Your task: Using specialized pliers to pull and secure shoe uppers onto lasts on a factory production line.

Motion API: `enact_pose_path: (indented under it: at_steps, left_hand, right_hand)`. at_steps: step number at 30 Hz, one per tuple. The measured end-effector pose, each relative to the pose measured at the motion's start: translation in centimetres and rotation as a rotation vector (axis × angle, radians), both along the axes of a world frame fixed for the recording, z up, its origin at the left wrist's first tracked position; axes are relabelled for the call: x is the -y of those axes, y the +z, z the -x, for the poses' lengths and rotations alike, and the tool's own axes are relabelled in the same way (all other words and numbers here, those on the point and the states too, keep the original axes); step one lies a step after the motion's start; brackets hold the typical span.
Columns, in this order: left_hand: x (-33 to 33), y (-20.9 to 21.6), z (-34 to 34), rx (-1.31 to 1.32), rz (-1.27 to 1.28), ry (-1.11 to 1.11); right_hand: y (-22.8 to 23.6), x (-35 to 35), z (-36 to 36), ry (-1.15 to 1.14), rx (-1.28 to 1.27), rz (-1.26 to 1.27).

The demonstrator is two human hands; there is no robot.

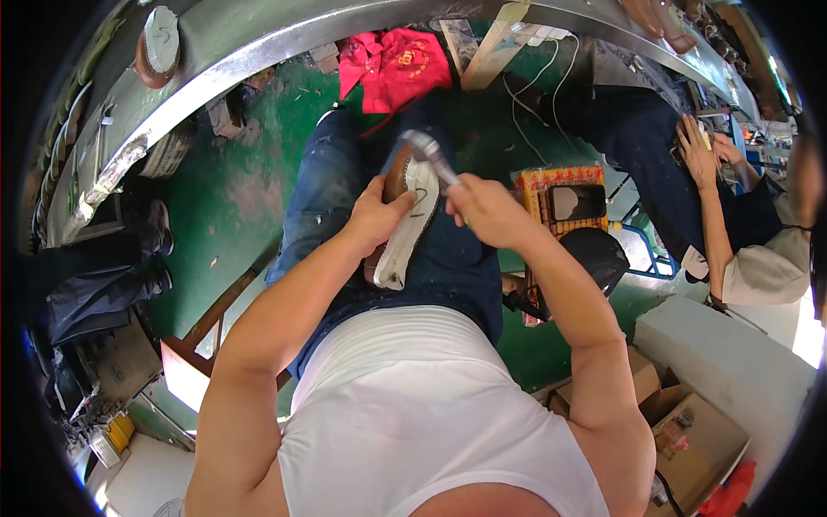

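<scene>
The person's left hand (379, 212) clasps a brown shoe (408, 226) with a long pale sole (415, 215), the right hand (488, 208) clenching a shiny metal hammer (432, 156).

The hammer (426, 148) is blurred, its handle end hidden within the right grip (484, 211). The left grip (379, 213) covers one edge of the shoe (403, 246), whose upper lies largely concealed beneath the sole. The upper edge crops the tabletop (233, 52); a co-worker's (767, 276) handheld item is indistinct.
</scene>
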State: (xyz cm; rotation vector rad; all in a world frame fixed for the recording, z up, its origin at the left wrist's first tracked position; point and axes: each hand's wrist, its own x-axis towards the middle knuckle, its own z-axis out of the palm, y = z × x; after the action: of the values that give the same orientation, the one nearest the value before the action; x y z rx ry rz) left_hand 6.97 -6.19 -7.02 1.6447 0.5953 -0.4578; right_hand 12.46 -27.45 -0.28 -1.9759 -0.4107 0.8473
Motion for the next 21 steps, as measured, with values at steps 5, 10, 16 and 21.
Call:
enact_pose_path:
  at_steps: [5,10,16,21]
  left_hand:
    - [-1.3,-1.1,-0.7,-0.094,-0.017,-0.19]
    - [-2.8,-0.4,-2.3,-0.198,0.211,-0.222]
    - [-2.9,-0.2,-2.4,-0.282,0.241,-0.232]
    - [-2.9,0.6,-2.2,-0.248,0.317,-0.208]
  right_hand:
    - [-0.6,0.3,-0.5,0.134,-0.006,0.247]
    - [2.0,2.1,1.9,0.278,-0.238,0.304]
    - [0.5,0.3,4.9,0.502,0.408,0.384]
    - [-3.1,0.5,6.1,0.408,0.556,0.287]
